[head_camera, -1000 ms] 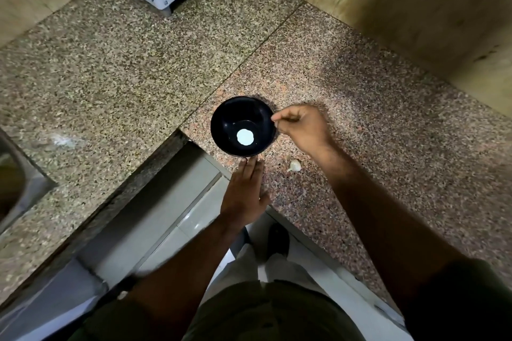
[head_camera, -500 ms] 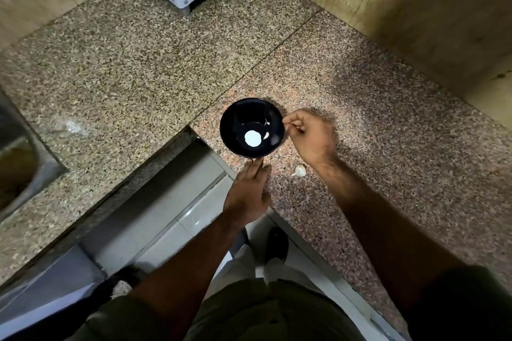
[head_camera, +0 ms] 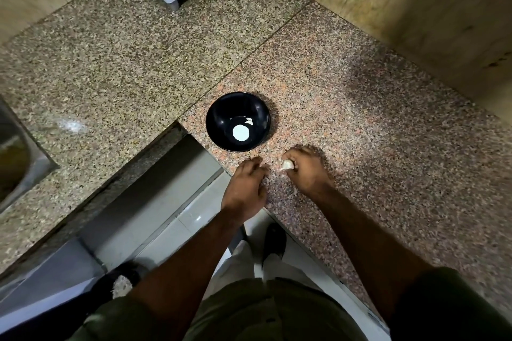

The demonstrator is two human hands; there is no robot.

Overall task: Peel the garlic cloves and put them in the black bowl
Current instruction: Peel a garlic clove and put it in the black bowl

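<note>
head view | right hand (head_camera: pixel 309 174) fingers pinching a white unpeeled garlic clove (head_camera: pixel 287 165) on the speckled granite table (head_camera: pixel 360 133), near the round black bowl (head_camera: pixel 221 119) | small peeled clove (head_camera: pixel 249 121) in bowl | left hand (head_camera: pixel 245 188) relaxed, holding nothing, at table edge

Right hand (head_camera: pixel 307 171) off the black bowl (head_camera: pixel 221 116), now pinching the countertop garlic clove (head_camera: pixel 287 165).
</note>
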